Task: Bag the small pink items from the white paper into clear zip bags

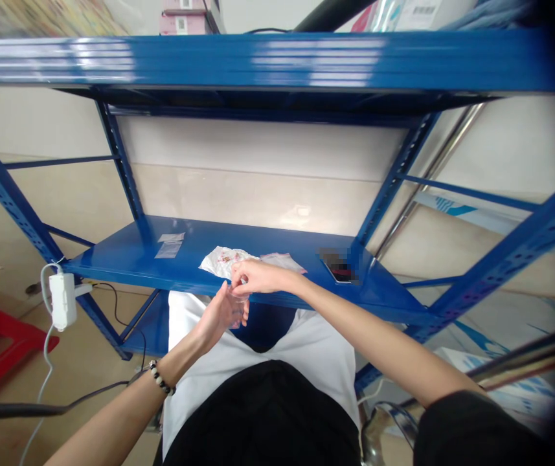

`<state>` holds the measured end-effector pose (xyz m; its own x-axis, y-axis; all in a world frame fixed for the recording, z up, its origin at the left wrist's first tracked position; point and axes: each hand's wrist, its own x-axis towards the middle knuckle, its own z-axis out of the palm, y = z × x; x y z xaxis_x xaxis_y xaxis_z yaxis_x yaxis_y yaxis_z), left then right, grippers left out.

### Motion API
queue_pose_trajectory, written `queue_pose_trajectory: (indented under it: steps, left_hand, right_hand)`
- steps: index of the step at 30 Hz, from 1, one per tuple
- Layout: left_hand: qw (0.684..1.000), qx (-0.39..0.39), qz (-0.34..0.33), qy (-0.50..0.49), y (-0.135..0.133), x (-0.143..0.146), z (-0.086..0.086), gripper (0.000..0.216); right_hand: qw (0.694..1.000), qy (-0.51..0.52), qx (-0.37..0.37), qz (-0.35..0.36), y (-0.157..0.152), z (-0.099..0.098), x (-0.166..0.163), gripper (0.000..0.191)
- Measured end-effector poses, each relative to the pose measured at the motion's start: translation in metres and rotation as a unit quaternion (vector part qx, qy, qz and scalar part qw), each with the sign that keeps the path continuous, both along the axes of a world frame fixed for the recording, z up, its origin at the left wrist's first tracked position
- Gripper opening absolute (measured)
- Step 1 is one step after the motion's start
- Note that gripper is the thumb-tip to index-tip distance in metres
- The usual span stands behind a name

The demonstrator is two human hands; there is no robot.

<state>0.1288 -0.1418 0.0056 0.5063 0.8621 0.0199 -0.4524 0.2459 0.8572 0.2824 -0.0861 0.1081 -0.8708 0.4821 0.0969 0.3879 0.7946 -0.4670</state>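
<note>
The blue shelf [136,255] carries a heap of pink-and-white packets [223,261] just behind the right hand [258,277], which is the nearer hand to them. That hand pinches a small piece [239,286], too small to identify, at the shelf's front edge. The left hand [221,314] is cupped loose directly below, fingertips touching the piece.

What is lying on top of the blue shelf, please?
On the blue shelf lie small clear bags, a heap of printed packets and a phone. The right hand covers the heap's near edge.
</note>
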Motion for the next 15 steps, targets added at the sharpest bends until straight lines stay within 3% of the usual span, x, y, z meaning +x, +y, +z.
queue_pose_trajectory:
  steps: [5,9,15]
  left_hand:
    - [0.999,-0.033,0.019,-0.027,-0.004,-0.007,0.005,0.059]
    - [0.997,-0.006,0.044,-0.060,-0.011,-0.014,0.012,0.045]
    - [0.996,0.027,0.066,-0.053,-0.003,-0.012,0.011,0.039]
  right_hand:
    - [0.998,0.053,-0.014,-0.010,0.006,0.001,-0.001,0.025]
    - [0.984,0.115,0.021,-0.131,0.025,-0.025,0.002,0.023]
    - [0.945,0.036,0.119,-0.302,0.072,-0.066,0.012,0.015]
